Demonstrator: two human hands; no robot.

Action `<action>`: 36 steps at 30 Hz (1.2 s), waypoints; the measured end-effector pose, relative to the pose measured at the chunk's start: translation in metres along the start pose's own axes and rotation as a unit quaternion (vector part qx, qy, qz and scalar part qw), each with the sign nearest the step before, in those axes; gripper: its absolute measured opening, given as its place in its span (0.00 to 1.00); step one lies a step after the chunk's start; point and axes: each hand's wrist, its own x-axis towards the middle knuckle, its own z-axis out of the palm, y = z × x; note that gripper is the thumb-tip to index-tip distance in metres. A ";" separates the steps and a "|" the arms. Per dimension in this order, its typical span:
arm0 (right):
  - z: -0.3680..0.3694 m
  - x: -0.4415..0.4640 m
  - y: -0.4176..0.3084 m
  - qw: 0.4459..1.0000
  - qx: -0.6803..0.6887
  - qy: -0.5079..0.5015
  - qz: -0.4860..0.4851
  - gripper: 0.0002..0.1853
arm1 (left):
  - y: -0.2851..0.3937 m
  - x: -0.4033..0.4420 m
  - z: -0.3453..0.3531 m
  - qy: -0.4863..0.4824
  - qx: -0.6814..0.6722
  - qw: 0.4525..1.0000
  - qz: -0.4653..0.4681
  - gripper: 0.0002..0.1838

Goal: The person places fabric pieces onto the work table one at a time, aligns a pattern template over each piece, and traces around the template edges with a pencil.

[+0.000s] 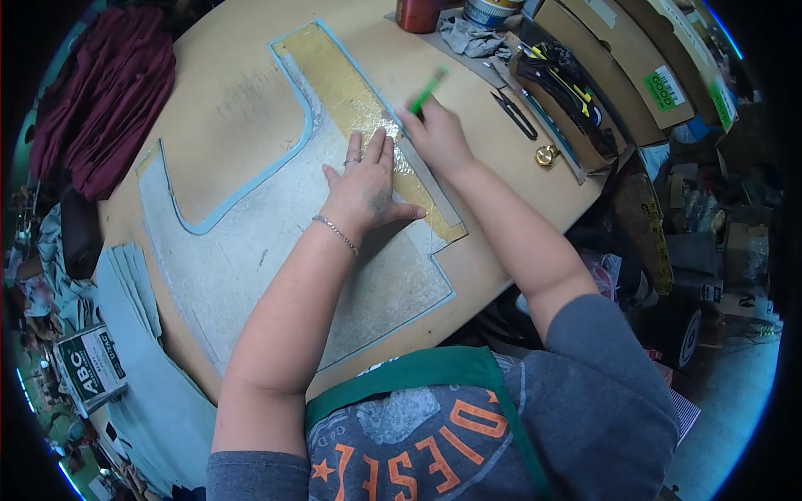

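A large grey pattern template (251, 259) with yellow, shiny taped strips lies flat on the table. Light blue fabric (219, 215) shows as a thin border along its curved edge. My left hand (363, 184) presses down on the template, fingers stretched out and thumb spread. In my right hand (436, 138) is a green pen (428, 90), held at the template's right edge; its tip is hidden by the fingers. A narrow greyish strip (430, 184) lies along that edge, between the right wrist and the left thumb.
Black thread snips (514, 113) and a gold watch (546, 155) lie to the right, beside a cardboard box (576, 117) of tools. Maroon fabric (104, 100) is heaped at far left, with light blue fabric pieces (146, 351) hanging over the table's left edge. A red can (417, 15) stands at the back.
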 end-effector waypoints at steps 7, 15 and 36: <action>0.004 -0.007 -0.004 0.999 -0.030 0.014 0.044 0.12 | 0.001 0.000 -0.001 -0.001 0.007 1.000 -0.001 0.62; -0.125 -0.209 -0.070 0.977 -0.038 -0.068 0.197 0.10 | -0.003 -0.009 0.007 0.051 -0.019 0.999 0.001 0.56; -0.042 -0.091 -0.021 0.977 -0.132 -0.100 0.138 0.12 | -0.207 -0.294 0.107 0.384 -0.365 0.701 -0.478 0.22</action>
